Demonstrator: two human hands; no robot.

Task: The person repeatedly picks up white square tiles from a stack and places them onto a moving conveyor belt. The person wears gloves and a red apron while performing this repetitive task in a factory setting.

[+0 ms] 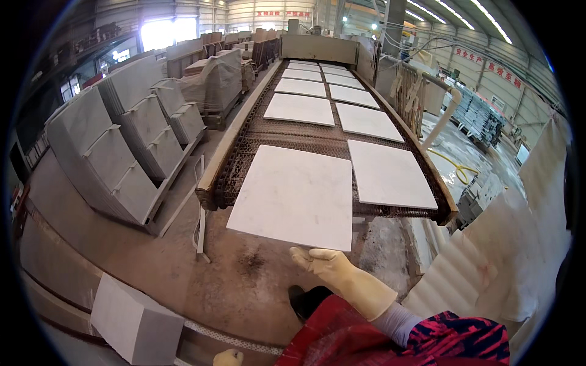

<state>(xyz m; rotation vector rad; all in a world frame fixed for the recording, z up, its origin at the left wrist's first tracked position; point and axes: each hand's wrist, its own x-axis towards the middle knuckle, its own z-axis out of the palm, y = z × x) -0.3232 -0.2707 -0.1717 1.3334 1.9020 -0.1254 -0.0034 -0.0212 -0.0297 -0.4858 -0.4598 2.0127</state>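
A square white stone slab [296, 195] lies on the near end of a mesh conveyor belt [268, 133], its near edge jutting past the belt. Just below that edge is my right hand [342, 274] in a cream rubber glove, fingers stretched to the left with nothing seen in them. Whether the fingertips touch the slab I cannot tell. Only a small gloved part of my left hand [227, 358] shows at the lower edge, near a stack of white slabs [137, 320]; its fingers are mostly hidden. A second slab [390, 174] lies to the right on the belt.
More white slabs [300, 108] lie in two rows up the belt, between side rails [244, 125]. Leaning slab stacks [113, 155] stand on the left. A yellow hose [459, 168] lies on the wet floor at right, behind a pale hanging sheet [497, 250].
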